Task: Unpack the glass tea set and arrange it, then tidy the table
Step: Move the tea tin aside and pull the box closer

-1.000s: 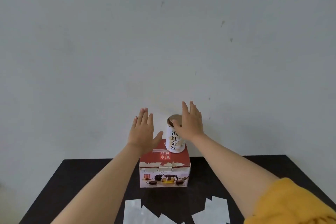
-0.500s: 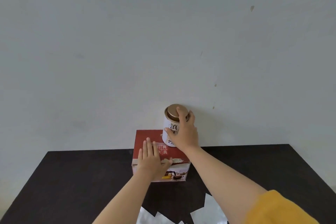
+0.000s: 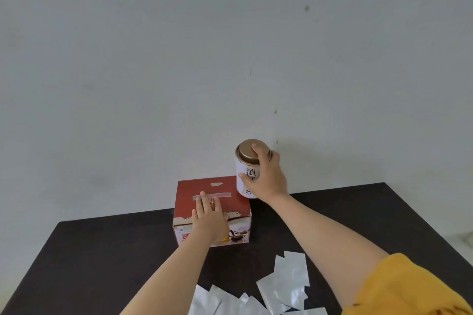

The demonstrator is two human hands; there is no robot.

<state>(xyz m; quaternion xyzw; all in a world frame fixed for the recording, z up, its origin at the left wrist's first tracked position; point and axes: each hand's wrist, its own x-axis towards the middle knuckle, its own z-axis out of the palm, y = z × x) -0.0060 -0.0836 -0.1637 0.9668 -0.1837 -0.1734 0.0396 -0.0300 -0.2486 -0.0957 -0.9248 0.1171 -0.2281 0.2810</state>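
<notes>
Here, the red tea set box (image 3: 212, 208) sits near the far edge of the dark table (image 3: 89, 258), close to the wall. Left hand (image 3: 208, 218) lies flat and open on the box top, fingers over a tape strip. Right hand (image 3: 266, 176) grips a white tea tin (image 3: 246, 169) with a bronze lid, just right of the box's far corner; whether it rests on anything, cannot tell. Silver foil packets (image 3: 286, 286) lie at the near edge.

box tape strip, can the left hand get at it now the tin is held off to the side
Probably yes. The left hand already lies flat on the red box, fingertips on the tape strip. The right hand holds the tin beside the box, so nothing covers the lid.
</notes>
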